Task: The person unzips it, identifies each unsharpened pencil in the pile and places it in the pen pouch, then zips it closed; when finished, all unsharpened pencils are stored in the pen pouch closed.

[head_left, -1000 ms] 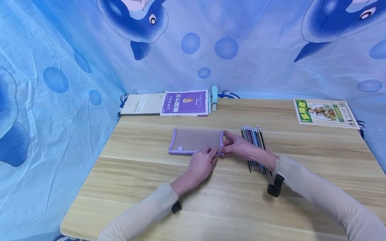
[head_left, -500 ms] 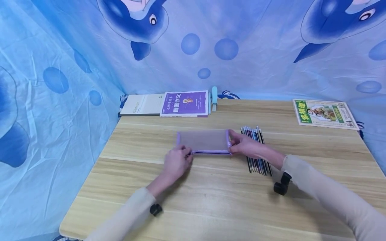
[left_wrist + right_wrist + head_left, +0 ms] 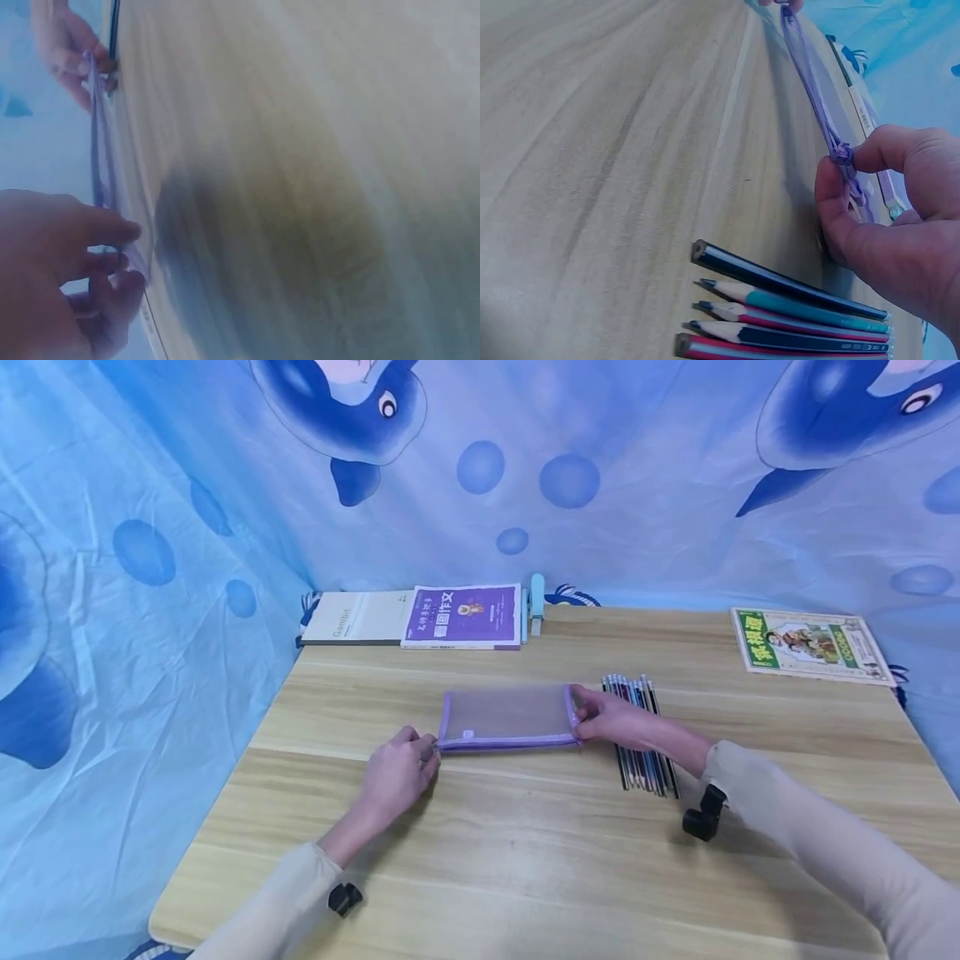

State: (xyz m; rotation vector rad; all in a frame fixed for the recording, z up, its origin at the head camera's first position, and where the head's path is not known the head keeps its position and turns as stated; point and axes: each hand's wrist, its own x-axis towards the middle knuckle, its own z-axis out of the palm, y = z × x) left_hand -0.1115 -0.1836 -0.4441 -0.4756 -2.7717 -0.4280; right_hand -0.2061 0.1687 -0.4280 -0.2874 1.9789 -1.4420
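Note:
A see-through zip pencil case (image 3: 510,714) with purple edging is stretched between both hands in the head view. My left hand (image 3: 397,772) pinches the zipper pull at its near left corner. My right hand (image 3: 611,718) grips the right end between thumb and fingers, as the right wrist view shows at the knotted-looking purple corner. Along the near edge the zipper's two sides stand slightly apart. Several pencils (image 3: 637,760) lie side by side under the right wrist, partly hidden by it; their tips and ends show up close in the right wrist view.
At the back left lie a white notebook (image 3: 356,620) and a purple book (image 3: 465,618), with a light-blue pen-like item (image 3: 537,597) beside them. A green-and-white booklet (image 3: 813,645) lies at the back right. A blue patterned cloth (image 3: 637,543) hangs behind the wooden table (image 3: 525,868).
My left hand has slid leftward along the zipper from the case's right corner to its left corner, and the zipper has opened. The case and right hand have shifted slightly right.

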